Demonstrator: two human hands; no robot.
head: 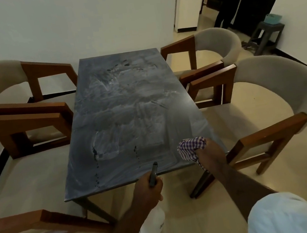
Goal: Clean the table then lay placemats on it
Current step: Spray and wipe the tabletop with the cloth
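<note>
A dark rectangular table [127,104] stretches away from me, its top smeared with whitish wipe marks and a few dark wet drips near the front. My left hand [146,191] grips a clear spray bottle [153,229] by its black trigger head, just in front of the table's near edge. My right hand [208,148] presses a purple-and-white checked cloth [191,147] onto the table's near right corner. No placemats are in view.
Beige upholstered chairs with brown wooden arms flank the table: two on the left [29,122], two on the right [261,101], one at the front left [26,229]. A small stool [267,33] with a teal box stands by the far right wall. A doorway opens behind.
</note>
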